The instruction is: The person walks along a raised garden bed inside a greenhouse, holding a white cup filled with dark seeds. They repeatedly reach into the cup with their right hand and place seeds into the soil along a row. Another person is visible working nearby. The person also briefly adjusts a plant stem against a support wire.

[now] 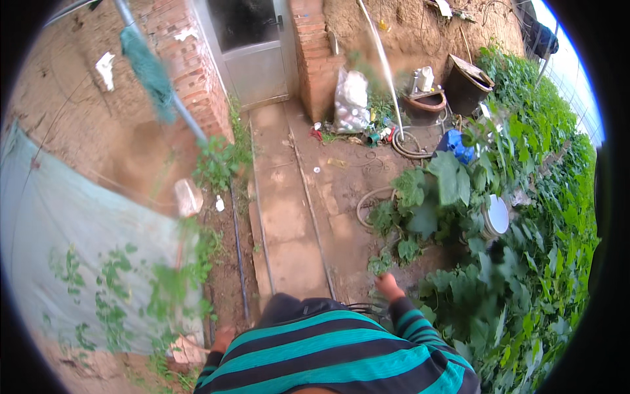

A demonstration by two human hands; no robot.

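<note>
Low at my left side is my left hand [224, 336], partly cut off by my striped sleeve. Its fingers are too blurred and hidden to read. My right hand [388, 287] hangs at my right, small and rounded, just below a low leafy sprig [380, 264]. I cannot make out whether its fingers are closed or hold anything. Thin dark strands [361, 307] show between my waist and that hand. Under and ahead of me runs a paved path [283, 203] with two long narrow rails or pipes [307, 190] along it.
The path leads to a grey metal door [256, 72] between brick walls. A clear sack [352, 102], a coiled hose [412, 146], a dark bin [467, 82], a blue container [454, 146] and a white bucket [497, 215] stand right. Dense vines border the right; plastic sheeting [85, 217] lies left.
</note>
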